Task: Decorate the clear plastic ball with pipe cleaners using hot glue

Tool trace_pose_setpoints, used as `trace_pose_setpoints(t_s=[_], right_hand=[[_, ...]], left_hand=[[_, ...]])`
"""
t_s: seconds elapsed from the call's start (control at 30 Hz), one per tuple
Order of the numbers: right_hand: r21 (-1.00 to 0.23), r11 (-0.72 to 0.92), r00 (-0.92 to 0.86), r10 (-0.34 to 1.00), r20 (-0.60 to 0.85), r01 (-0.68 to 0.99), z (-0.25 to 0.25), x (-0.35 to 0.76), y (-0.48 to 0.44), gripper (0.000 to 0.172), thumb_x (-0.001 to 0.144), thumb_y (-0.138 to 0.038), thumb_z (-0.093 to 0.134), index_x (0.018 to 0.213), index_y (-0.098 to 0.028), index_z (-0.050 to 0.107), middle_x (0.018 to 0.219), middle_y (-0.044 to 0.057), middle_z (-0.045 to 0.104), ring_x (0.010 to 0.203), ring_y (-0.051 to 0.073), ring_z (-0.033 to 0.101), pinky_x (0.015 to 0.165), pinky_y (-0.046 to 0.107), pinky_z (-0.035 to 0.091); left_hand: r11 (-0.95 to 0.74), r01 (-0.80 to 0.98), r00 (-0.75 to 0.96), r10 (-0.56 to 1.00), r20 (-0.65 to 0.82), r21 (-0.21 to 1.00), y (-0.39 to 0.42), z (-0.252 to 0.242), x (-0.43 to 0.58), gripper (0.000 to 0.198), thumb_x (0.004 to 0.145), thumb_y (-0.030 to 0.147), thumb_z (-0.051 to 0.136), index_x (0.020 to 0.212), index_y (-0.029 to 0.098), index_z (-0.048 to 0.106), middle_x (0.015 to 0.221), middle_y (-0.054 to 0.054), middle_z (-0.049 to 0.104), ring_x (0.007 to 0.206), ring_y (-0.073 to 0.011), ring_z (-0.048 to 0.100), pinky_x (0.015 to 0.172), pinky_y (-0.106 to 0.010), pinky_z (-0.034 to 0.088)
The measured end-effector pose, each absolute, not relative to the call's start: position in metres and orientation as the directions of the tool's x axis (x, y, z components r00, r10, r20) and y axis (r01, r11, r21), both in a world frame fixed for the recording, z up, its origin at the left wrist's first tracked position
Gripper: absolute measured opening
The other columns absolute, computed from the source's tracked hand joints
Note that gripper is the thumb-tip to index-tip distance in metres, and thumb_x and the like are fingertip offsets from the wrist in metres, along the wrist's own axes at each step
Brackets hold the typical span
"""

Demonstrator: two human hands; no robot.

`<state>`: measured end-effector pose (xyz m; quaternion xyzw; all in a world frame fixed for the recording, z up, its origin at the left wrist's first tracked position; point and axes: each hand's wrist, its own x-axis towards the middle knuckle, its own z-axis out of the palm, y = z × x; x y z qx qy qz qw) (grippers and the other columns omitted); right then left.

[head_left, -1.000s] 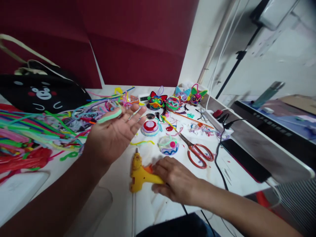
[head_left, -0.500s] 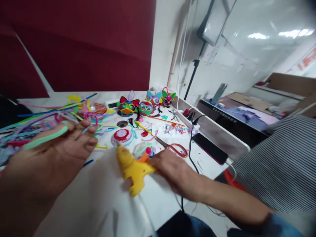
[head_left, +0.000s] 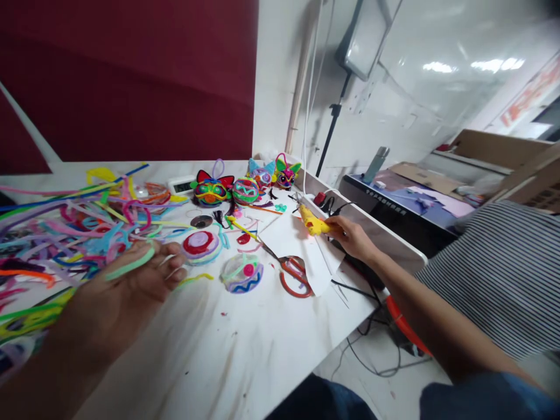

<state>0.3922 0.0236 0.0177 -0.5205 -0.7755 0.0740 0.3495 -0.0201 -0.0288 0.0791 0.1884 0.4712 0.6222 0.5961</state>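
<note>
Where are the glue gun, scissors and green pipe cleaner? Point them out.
glue gun (head_left: 314, 224), head view, on its yellow body.
scissors (head_left: 291, 269), head view, on the red handles.
green pipe cleaner (head_left: 130, 265), head view, on its middle stretch.

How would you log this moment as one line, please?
left hand: open, bears light green fuzzy pipe cleaner | right hand: grips yellow plastic glue gun

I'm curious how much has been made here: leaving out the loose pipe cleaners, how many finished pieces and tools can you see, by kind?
Animal heads: 4
Flat round discs: 2
Scissors: 1
Glue gun, held in the right hand: 1
Total: 8
</note>
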Motion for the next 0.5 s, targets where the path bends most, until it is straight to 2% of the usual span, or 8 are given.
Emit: trace_pose_setpoints(t_s=[0.1, 0.17, 0.23, 0.27, 0.33, 0.43, 0.5], right_hand=[[-0.502, 0.443, -0.202, 0.863, 0.463, 0.743, 0.008, 0.392, 0.032, 0.019, 0.085, -0.025, 0.057, 0.103, -0.020, 0.060, 0.101, 0.010, 0.070, 0.089, 0.025, 0.068, 0.081, 0.038, 0.053], [-0.527, 0.442, -0.191, 0.866, 0.463, 0.726, 0.007, 0.392, 0.032, 0.020, 0.085, -0.024, 0.057, 0.104, -0.020, 0.059, 0.102, 0.010, 0.071, 0.089, 0.024, 0.068, 0.080, 0.037, 0.053], [-0.558, 0.442, -0.177, 0.867, 0.465, 0.702, 0.009, 0.392, 0.030, 0.022, 0.086, -0.027, 0.058, 0.107, -0.020, 0.058, 0.103, 0.009, 0.070, 0.088, 0.023, 0.068, 0.077, 0.035, 0.054], [-0.573, 0.443, -0.169, 0.868, 0.467, 0.689, 0.010, 0.392, 0.029, 0.022, 0.086, -0.029, 0.058, 0.107, -0.020, 0.057, 0.102, 0.009, 0.070, 0.087, 0.023, 0.068, 0.075, 0.034, 0.054], [-0.601, 0.445, -0.157, 0.869, 0.470, 0.664, 0.014, 0.392, 0.027, 0.023, 0.087, -0.033, 0.058, 0.107, -0.020, 0.056, 0.102, 0.008, 0.070, 0.086, 0.022, 0.068, 0.073, 0.032, 0.054], [-0.627, 0.443, -0.148, 0.872, 0.466, 0.641, 0.018, 0.392, 0.023, 0.024, 0.088, -0.035, 0.059, 0.107, -0.020, 0.056, 0.103, 0.008, 0.069, 0.086, 0.021, 0.067, 0.074, 0.032, 0.054], [-0.632, 0.440, -0.145, 0.875, 0.463, 0.638, 0.019, 0.393, 0.021, 0.025, 0.088, -0.036, 0.059, 0.108, -0.020, 0.057, 0.102, 0.008, 0.069, 0.086, 0.021, 0.067, 0.075, 0.032, 0.054]], left_hand=[[0.157, -0.487, -0.096, 0.968, -0.231, 0.859, -0.032, 0.074, -0.016, 0.016, 0.081, 0.012, 0.053, 0.069, 0.017, 0.062, 0.073, -0.002, 0.063, 0.069, -0.0148, 0.061, 0.055, -0.022, 0.056], [0.133, -0.365, 0.016, 0.991, -0.136, 0.922, -0.034, 0.072, -0.010, 0.009, 0.079, 0.021, 0.061, 0.071, 0.018, 0.064, 0.080, -0.003, 0.066, 0.079, -0.0171, 0.063, 0.062, -0.023, 0.056], [0.079, -0.135, 0.187, 0.981, -0.053, 0.988, -0.034, 0.074, 0.002, 0.012, 0.077, 0.031, 0.064, 0.077, 0.019, 0.067, 0.086, -0.004, 0.069, 0.082, -0.0182, 0.063, 0.068, -0.025, 0.054], [0.029, 0.021, 0.284, 0.958, -0.034, 0.999, -0.033, 0.076, 0.011, 0.017, 0.078, 0.035, 0.064, 0.081, 0.019, 0.068, 0.085, -0.004, 0.069, 0.078, -0.0175, 0.063, 0.068, -0.025, 0.053], [-0.082, 0.219, 0.449, 0.893, -0.026, 0.972, -0.024, 0.079, 0.032, 0.022, 0.077, 0.037, 0.063, 0.085, 0.018, 0.068, 0.079, -0.003, 0.067, 0.079, -0.0188, 0.063, 0.070, -0.027, 0.051], [-0.052, 0.415, 0.423, 0.895, -0.142, 0.908, 0.004, 0.075, 0.067, 0.024, 0.081, 0.040, 0.053, 0.087, 0.019, 0.061, 0.077, -0.001, 0.063, 0.067, -0.0160, 0.064, 0.057, -0.024, 0.048], [-0.110, 0.545, 0.375, 0.919, -0.124, 0.831, 0.030, 0.068, 0.087, 0.018, 0.082, 0.034, 0.049, 0.082, 0.019, 0.057, 0.075, -0.001, 0.062, 0.065, -0.0145, 0.064, 0.055, -0.022, 0.048]])
